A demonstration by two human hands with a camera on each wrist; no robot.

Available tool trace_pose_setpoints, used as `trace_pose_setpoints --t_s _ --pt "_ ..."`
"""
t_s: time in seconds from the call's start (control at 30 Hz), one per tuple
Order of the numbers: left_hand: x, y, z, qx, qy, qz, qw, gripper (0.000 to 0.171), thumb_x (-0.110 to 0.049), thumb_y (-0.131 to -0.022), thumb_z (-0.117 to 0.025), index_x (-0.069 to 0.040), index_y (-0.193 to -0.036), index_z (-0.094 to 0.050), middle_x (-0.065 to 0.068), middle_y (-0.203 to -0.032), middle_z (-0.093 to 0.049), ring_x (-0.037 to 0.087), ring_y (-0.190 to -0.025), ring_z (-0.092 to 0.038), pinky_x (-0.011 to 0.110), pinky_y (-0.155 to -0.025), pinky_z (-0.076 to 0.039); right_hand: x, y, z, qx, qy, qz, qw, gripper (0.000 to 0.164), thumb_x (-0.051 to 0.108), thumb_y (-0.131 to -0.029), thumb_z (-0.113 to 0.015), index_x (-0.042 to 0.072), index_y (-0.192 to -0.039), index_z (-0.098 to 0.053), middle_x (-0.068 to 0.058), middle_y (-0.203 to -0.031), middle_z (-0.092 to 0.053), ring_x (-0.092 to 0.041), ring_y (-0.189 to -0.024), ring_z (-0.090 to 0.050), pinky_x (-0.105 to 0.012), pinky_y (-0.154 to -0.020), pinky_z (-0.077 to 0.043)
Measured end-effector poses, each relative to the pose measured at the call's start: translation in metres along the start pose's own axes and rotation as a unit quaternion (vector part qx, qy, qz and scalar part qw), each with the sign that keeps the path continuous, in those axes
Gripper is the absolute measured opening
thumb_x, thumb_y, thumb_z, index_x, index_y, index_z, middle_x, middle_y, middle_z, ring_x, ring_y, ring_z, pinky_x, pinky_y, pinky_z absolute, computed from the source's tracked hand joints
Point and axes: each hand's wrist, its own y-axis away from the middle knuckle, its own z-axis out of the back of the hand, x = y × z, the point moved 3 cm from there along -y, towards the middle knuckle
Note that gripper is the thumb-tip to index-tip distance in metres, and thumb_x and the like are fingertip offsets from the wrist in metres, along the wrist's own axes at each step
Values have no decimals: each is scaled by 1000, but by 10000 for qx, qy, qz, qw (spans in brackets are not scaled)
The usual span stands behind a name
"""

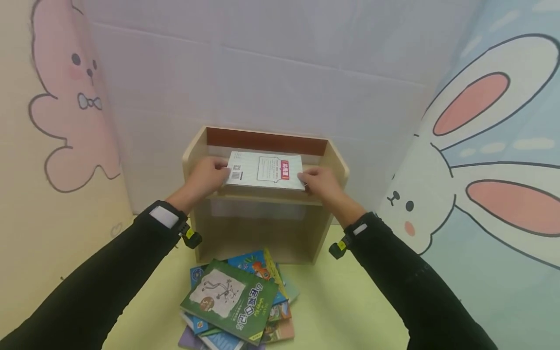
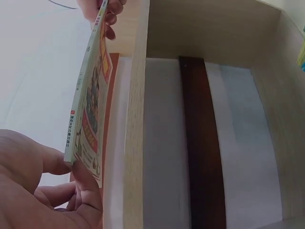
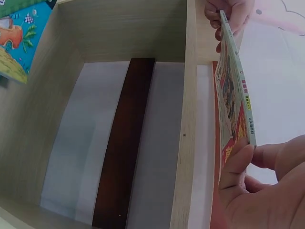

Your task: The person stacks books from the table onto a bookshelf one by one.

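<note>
A thin pale-green book [image 1: 264, 170] is held level above the upper shelf of a small wooden bookshelf [image 1: 200, 146]. My left hand [image 1: 209, 174] pinches its left end between thumb and fingers, and my right hand [image 1: 321, 182] pinches the right end. The back cover, with a barcode and a red label, faces up in the head view. Both wrist views show the book's spine [image 2: 78, 102] and, on its underside, a colourful illustrated cover [image 3: 230, 95]. In those views the book is apart from the shelf board [image 3: 187, 119].
On the yellow floor before the bookshelf lies a loose pile of several books, a green one [image 1: 232, 299] on top and a blue one [image 1: 251, 262] behind it. The lower compartment [image 1: 253, 233] has a dark brown rail [image 2: 202, 143] across its back. Walls with cartoon rabbits [image 1: 411, 194] flank the space.
</note>
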Motion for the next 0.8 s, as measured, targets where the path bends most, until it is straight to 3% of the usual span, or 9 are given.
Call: trace_pose_setpoints --t_s 0.13,0.23,0.47,0.67,0.8 --pt "-5 -8 -2 102 -37 -48 9999 48 -23 -111 -56 0 -153 -62 18 -138 -66 32 -109 -64 38 -80 -52 -1 -5 3 -74 158 65 9998 33 29 -111 -70 0 -124 -77 -14 -103 -68 -28 -92 -63 -35 -79 -53" --pt "-6 -13 -5 96 -206 -117 9997 40 -21 -110 -60 2 -141 -70 18 -127 -69 31 -100 -64 35 -75 -51 1 -6 4 -94 516 222 9984 33 30 -110 -70 -1 -117 -79 -12 -95 -66 -27 -89 -62 -35 -77 -50" --pt "-3 -19 -13 198 -1163 -382 9923 30 -21 -111 -63 5 -119 -75 14 -95 -65 28 -85 -59 35 -70 -42 1 -12 0 -67 1680 539 9843 33 27 -111 -70 -1 -96 -79 -5 -75 -59 -22 -73 -56 -33 -68 -43" --pt "-8 -18 -16 276 -1721 -420 9838 26 -17 -110 -61 6 -106 -73 11 -84 -61 27 -78 -57 35 -69 -41 1 -19 -5 -74 2285 786 9703 45 24 -109 -71 5 -69 -64 0 -59 -45 -17 -59 -46 -30 -59 -36" --pt "-13 -16 -16 291 -1992 -432 9786 22 -13 -106 -60 5 -100 -71 11 -81 -59 26 -72 -56 34 -65 -41 4 -18 -7 -92 2488 820 9650 50 22 -108 -72 8 -62 -58 2 -57 -39 -16 -57 -43 -31 -57 -33"
